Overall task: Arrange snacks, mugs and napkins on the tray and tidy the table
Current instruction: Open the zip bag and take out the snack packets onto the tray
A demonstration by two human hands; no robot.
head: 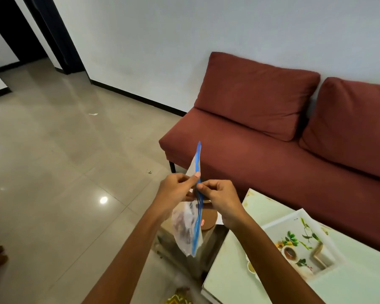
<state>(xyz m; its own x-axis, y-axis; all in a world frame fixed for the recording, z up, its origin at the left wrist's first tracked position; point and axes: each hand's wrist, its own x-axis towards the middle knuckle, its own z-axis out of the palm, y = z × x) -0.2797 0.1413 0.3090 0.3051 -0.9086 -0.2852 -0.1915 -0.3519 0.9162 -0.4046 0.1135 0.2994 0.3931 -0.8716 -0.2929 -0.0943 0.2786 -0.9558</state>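
Observation:
I hold a clear zip bag [185,227] with a blue seal strip in the air, left of the table. Dark snack pieces show through its lower part. My left hand [176,191] pinches one side of the strip and my right hand [217,196] pinches the other side, thumbs nearly touching. The bag hangs edge-on, its top corner pointing up. A white tray [279,224] with a leaf and flower print lies on the pale table [228,270] at the lower right, apart from both hands. No mugs or napkins can be made out.
A dark red sofa [272,150] stands against the wall behind the table. A round brown disc [208,218] rests on a low box below the bag. Glossy tiled floor [64,172] spreads to the left. Something yellow patterned [178,299] shows at the bottom edge.

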